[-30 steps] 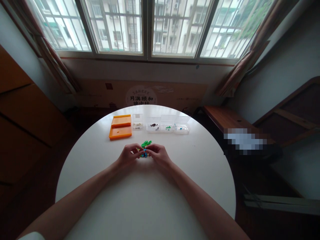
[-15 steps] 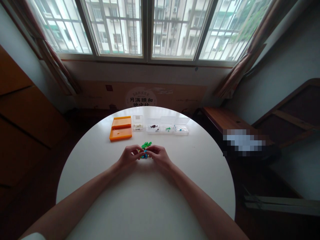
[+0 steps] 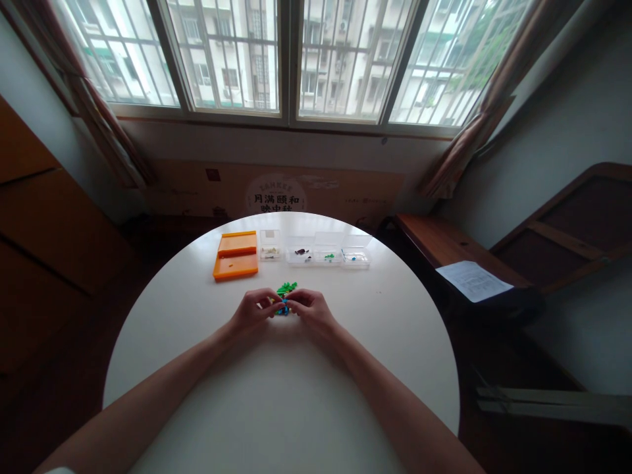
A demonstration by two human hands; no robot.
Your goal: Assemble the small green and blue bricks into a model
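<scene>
Over the middle of the white round table (image 3: 286, 395), both my hands meet at a small green and blue building-block model (image 3: 287, 288). Leafy green parts stick out at its far side, and blue parts show between my fingertips. My left hand (image 3: 254, 311) pinches it from the left, thumb and fingers closed. From the right, my right hand (image 3: 312, 308) grips it near the blue parts with the fingertips together. My fingers cover much of the model, so I cannot make out the single piece in each pinch.
Beyond my hands lies an open orange case (image 3: 244, 268) with a small piece inside. To its right stand open clear boxes holding pale pieces (image 3: 270, 251), dark pieces (image 3: 301, 251), green pieces (image 3: 330, 257) and a blue piece (image 3: 353, 259). Paper (image 3: 474, 280) rests on a wooden bench (image 3: 434, 240).
The view has shifted slightly, so the table and boxes sit a little further left and lower. My hands keep the same pinching pose around the model.
</scene>
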